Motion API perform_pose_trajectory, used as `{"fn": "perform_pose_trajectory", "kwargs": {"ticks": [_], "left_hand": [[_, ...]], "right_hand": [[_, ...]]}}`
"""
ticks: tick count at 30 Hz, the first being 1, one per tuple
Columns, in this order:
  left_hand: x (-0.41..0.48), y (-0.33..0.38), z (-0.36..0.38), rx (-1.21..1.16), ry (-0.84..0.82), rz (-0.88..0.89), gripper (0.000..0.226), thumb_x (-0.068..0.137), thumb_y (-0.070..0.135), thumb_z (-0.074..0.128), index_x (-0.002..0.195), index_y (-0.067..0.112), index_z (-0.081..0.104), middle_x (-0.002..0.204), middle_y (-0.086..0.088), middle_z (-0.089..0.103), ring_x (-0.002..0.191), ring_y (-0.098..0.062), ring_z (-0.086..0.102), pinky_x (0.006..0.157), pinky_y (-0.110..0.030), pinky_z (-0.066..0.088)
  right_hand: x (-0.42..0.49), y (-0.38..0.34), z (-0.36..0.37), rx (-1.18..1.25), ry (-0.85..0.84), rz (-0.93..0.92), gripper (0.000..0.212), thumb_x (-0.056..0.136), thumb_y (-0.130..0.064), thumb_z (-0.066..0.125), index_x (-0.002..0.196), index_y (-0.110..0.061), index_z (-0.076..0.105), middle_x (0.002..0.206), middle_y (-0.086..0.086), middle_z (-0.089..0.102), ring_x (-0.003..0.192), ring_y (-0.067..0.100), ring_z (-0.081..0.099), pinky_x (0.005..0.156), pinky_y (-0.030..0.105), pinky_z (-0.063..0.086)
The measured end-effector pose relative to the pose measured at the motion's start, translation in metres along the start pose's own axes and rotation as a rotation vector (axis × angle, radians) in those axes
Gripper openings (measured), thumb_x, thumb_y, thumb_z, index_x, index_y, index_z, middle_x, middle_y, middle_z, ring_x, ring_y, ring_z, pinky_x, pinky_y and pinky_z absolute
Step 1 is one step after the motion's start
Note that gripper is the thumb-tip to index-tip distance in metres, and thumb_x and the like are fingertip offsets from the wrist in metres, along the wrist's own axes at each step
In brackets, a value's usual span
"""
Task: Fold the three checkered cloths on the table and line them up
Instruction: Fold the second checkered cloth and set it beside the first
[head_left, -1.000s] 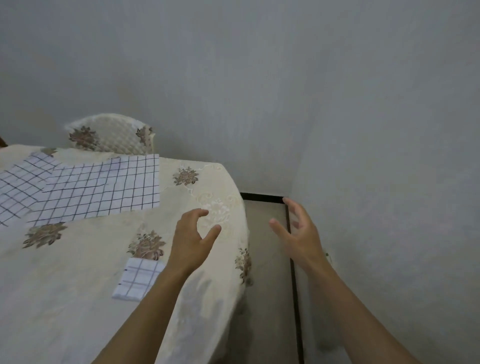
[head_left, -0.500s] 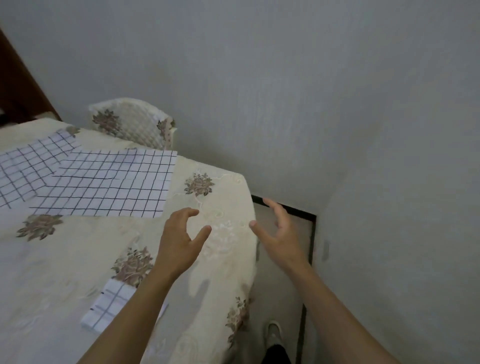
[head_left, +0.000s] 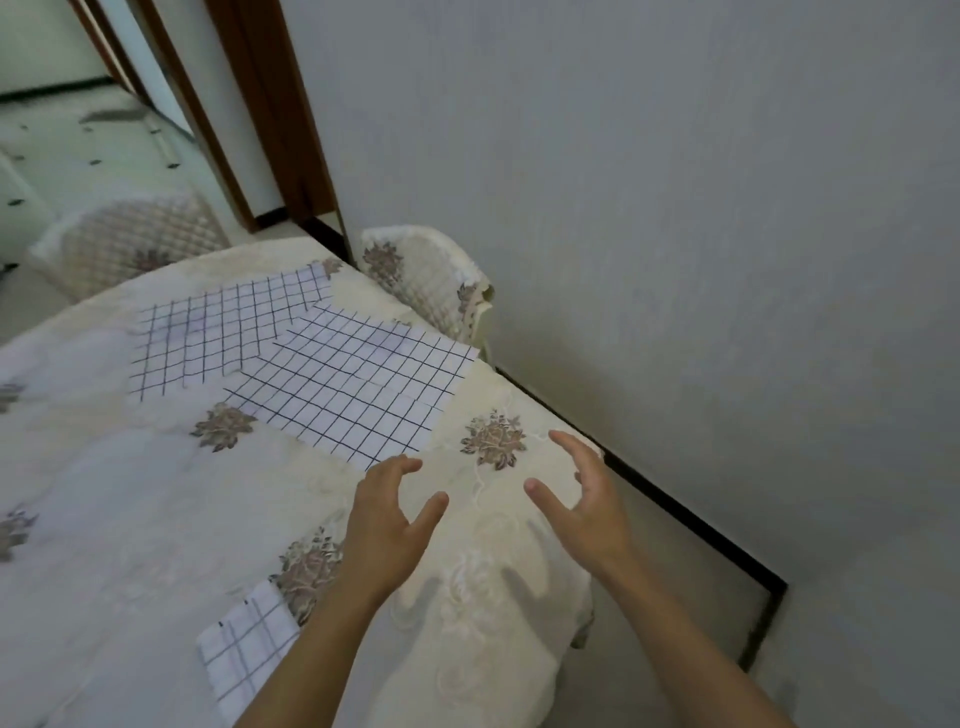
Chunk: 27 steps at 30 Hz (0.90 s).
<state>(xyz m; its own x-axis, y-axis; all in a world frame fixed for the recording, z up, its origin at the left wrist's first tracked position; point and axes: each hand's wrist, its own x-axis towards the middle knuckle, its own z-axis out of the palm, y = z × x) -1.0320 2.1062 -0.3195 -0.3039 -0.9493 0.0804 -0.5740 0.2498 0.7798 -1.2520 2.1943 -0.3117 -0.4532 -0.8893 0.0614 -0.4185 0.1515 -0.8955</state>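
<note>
Two white cloths with dark checks lie spread flat on the table (head_left: 93, 519). The nearer spread cloth (head_left: 353, 384) overlaps a corner of the farther spread cloth (head_left: 218, 338). A small folded checkered cloth (head_left: 244, 649) sits near the table's front, partly hidden under my left forearm. My left hand (head_left: 387, 525) hovers above the tablecloth just short of the nearer spread cloth's front corner, fingers loosely curved and holding nothing. My right hand (head_left: 584, 504) hovers over the table's right edge, fingers spread, also holding nothing.
A cream floral tablecloth covers the table. One quilted chair (head_left: 431, 280) stands at the far right against the grey wall (head_left: 675, 208); another chair (head_left: 124, 244) is at the far left. A brown door frame (head_left: 270, 114) rises behind. Floor shows at the right.
The view has swung left, bringing the door frame and second chair in. Both hands have moved forward over the table toward the nearer spread cloth.
</note>
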Motion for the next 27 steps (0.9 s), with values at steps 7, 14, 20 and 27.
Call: {"fn": "perform_pose_trajectory", "kwargs": {"ticks": [7, 14, 20, 27], "left_hand": [[0.057, -0.008, 0.017, -0.031, 0.063, -0.04, 0.044, 0.087, 0.042, 0.068, 0.125, 0.026, 0.054, 0.129, 0.009, 0.05, 0.121, -0.011, 0.044, 0.095, -0.028, 0.036], [0.084, -0.008, 0.036, -0.014, 0.112, -0.091, 0.041, 0.087, 0.045, 0.065, 0.123, 0.029, 0.053, 0.128, 0.012, 0.049, 0.121, -0.009, 0.044, 0.094, -0.027, 0.035], [0.112, 0.0, 0.07, 0.052, 0.154, -0.199, 0.041, 0.087, 0.043, 0.067, 0.123, 0.029, 0.053, 0.129, 0.011, 0.049, 0.123, -0.012, 0.044, 0.097, -0.029, 0.036], [0.156, 0.066, 0.135, 0.116, 0.258, -0.285, 0.043, 0.087, 0.041, 0.067, 0.125, 0.027, 0.053, 0.131, 0.009, 0.049, 0.125, -0.013, 0.043, 0.1, -0.027, 0.033]], "right_hand": [[0.067, 0.0, 0.003, -0.1, -0.074, -0.033, 0.062, 0.081, -0.057, 0.064, 0.137, -0.038, 0.045, 0.14, -0.02, 0.045, 0.13, -0.001, 0.041, 0.109, 0.036, 0.039], [0.129, 0.009, -0.005, -0.131, -0.17, -0.069, 0.057, 0.089, -0.046, 0.064, 0.14, -0.035, 0.042, 0.141, -0.021, 0.042, 0.13, -0.003, 0.037, 0.109, 0.03, 0.034], [0.177, 0.035, -0.02, -0.079, -0.265, -0.105, 0.053, 0.089, -0.037, 0.066, 0.132, -0.049, 0.039, 0.132, -0.038, 0.036, 0.123, -0.021, 0.031, 0.103, 0.019, 0.028], [0.257, 0.074, -0.078, -0.015, -0.419, -0.178, 0.057, 0.09, -0.041, 0.065, 0.14, -0.042, 0.037, 0.139, -0.031, 0.033, 0.12, -0.031, 0.019, 0.093, 0.0, 0.02]]}}
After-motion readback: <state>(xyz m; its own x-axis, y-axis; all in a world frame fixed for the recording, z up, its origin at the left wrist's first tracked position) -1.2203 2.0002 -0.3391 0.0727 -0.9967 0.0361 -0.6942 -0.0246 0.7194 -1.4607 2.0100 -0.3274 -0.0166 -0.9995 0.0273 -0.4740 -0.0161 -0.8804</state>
